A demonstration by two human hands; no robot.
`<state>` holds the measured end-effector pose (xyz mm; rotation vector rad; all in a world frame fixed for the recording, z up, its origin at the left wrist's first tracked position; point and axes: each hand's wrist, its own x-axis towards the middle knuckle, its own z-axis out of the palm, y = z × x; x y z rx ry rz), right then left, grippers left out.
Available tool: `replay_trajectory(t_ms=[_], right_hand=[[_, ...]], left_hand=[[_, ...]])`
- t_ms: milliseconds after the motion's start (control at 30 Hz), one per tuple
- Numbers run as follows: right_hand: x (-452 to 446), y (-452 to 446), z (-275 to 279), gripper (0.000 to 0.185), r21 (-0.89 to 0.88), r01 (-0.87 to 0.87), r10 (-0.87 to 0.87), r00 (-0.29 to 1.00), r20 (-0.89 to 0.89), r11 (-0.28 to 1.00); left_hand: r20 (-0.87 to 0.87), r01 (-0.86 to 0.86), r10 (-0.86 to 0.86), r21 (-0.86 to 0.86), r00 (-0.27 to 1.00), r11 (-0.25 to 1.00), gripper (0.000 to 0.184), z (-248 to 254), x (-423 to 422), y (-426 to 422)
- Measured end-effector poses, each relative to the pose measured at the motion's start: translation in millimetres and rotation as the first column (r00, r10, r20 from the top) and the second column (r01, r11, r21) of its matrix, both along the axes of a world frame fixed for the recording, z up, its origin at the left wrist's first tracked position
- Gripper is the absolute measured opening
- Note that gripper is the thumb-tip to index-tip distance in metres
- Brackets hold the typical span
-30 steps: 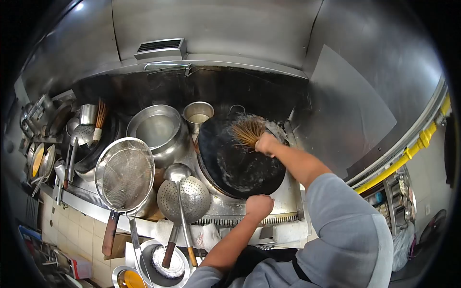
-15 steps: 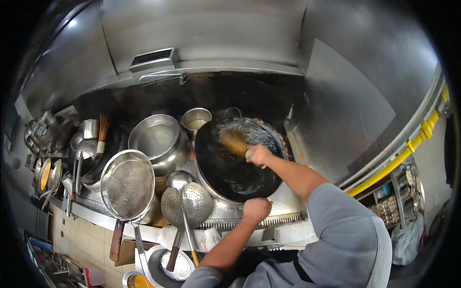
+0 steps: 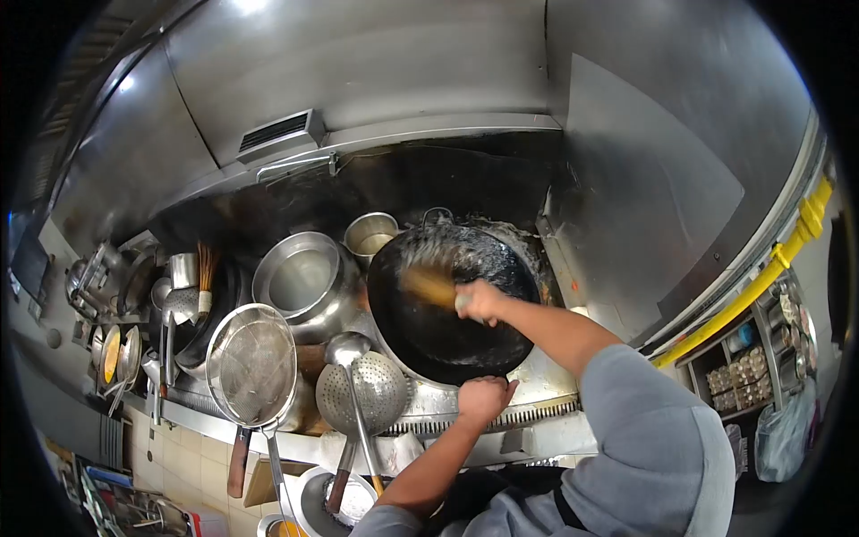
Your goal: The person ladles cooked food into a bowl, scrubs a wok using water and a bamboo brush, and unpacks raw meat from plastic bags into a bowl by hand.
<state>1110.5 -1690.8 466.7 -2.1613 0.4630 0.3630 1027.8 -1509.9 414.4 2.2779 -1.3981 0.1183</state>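
A black wok (image 3: 429, 345) sits on the stove, with water foaming along its far side. My left hand (image 3: 486, 400) is closed at the wok's near edge; the part it grips is hidden under the fingers. Inside the wok, my right hand (image 3: 479, 302) is wrapped round the bound end of a bamboo wok brush (image 3: 429, 286), whose bristles are blurred by motion and point left. A loop handle (image 3: 438, 215) shows on the wok's far rim.
Left of the wok stand a large steel pot (image 3: 335, 309) and a smaller pot (image 3: 371, 234). Nearer me lie a wire strainer (image 3: 252, 367), a perforated skimmer (image 3: 344, 394) and a ladle (image 3: 347, 347), their handles overhanging the front edge. A metal wall (image 3: 653, 197) rises on the right.
The whole view has shifted slightly. The brush has swept a little within the wok, and water is splashing more at the far side. My left hand keeps its hold on the near edge.
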Motion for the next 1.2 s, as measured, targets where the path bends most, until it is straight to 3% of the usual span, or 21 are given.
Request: replay_trajectory(t_ms=[100,167,200,267,300,333,367,433,500,533,600,667,733,800,833,867,933,1033,1133,1167,1200], right_hand=[[-56,-43,25,0.065,-0.339,-0.421,0.401,0.907,-0.131,0.841],[-72,-69,56,0.065,-0.596,-0.529,0.392,0.849,-0.356,0.604],[-60,-89,56,0.052,-0.608,-0.463,0.259,0.881,-0.396,0.644],[-1,-102,37,0.029,-0.755,-0.205,0.077,0.976,-0.202,0.622],[29,-91,33,0.04,-0.679,-0.051,0.012,0.998,-0.063,0.733],[50,-61,-9,0.057,0.018,0.177,-0.178,0.983,0.047,0.984],[52,-53,7,0.074,-0.032,0.167,-0.168,0.985,-0.034,0.986],[27,8,6,0.068,-0.047,0.131,-0.128,0.99,0.06,0.99],[-7,33,14,0.068,0.071,0.076,-0.074,0.997,-0.034,0.995],[-28,42,40,0.064,-0.093,-0.038,0.032,0.997,-0.067,0.995],[-40,31,-1,0.052,-0.6,-0.13,0.26,0.956,0.136,0.79],[-7,16,-18,0.036,-0.613,0.099,-0.064,0.995,0.078,0.784],[31,21,-4,0.026,-0.328,0.473,-0.442,0.881,0.169,0.818],[55,53,-22,0.043,0.136,0.591,-0.604,0.792,0.089,0.795],[59,65,-23,0.068,0.126,0.557,-0.569,0.817,0.092,0.821],[57,77,-25,0.072,0.244,0.524,-0.555,0.828,0.079,0.816],[34,87,-4,0.07,0.222,0.401,-0.409,0.912,-0.007,0.889],[8,65,11,0.064,-0.034,0.273,-0.274,0.96,-0.061,0.962],[72,10,-43,0.063,0.346,0.625,-0.634,0.766,-0.1,0.7],[69,52,-53,0.064,0.453,0.708,-0.798,0.602,0.012,0.541],[76,48,-63,0.065,0.443,0.721,-0.806,0.592,0.005,0.533]], left_hand=[[0.001,-0.008,0.008,-0.074,1.0,0.997,0.045,-8,0,4],[-0.002,0.011,-0.011,-0.102,1.0,0.995,0.044,-8,5,9],[0.001,0.026,-0.026,-0.141,1.0,0.99,0.043,-7,8,10],[0.003,0.035,-0.035,-0.162,0.999,0.986,0.041,-7,13,11],[-0.004,0.048,-0.05,-0.184,0.999,0.982,0.04,-9,13,14],[0.001,0.045,-0.046,-0.187,0.999,0.981,0.04,-10,12,11],[-0.003,0.048,-0.049,-0.182,0.999,0.982,0.04,-12,10,15],[0.002,0.032,-0.033,-0.155,0.999,0.987,0.038,-9,12,12],[0.003,0.032,-0.032,-0.171,0.999,0.985,0.037,-8,11,11],[0.007,0.027,-0.026,-0.186,1.0,0.982,0.036,-8,10,10],[-0.012,0.024,-0.026,-0.178,1.0,0.984,0.036,-6,9,6],[-0.044,0.012,-0.019,-0.164,0.999,0.986,0.037,-7,2,1],[-0.061,0.027,-0.035,-0.116,0.998,0.993,0.032,-15,8,-1],[-0.059,0.142,-0.15,-0.122,0.987,0.982,0.025,-26,8,5],[-0.109,0.128,-0.129,-0.022,0.986,0.992,0.021,-25,7,7],[-0.099,0.133,-0.135,-0.027,0.986,0.991,0.021,-24,9,10],[-0.17,0.11,-0.154,-0.239,0.973,0.965,0.019,-16,3,24],[-0.209,0.145,-0.192,-0.22,0.959,0.965,0.017,-13,7,22],[-0.237,0.157,-0.182,-0.121,0.954,0.98,0.017,-16,13,16],[-0.21,0.157,-0.178,-0.112,0.961,0.981,0.019,-20,10,18],[-0.171,0.162,-0.179,-0.11,0.969,0.981,0.022,-20,12,16]])
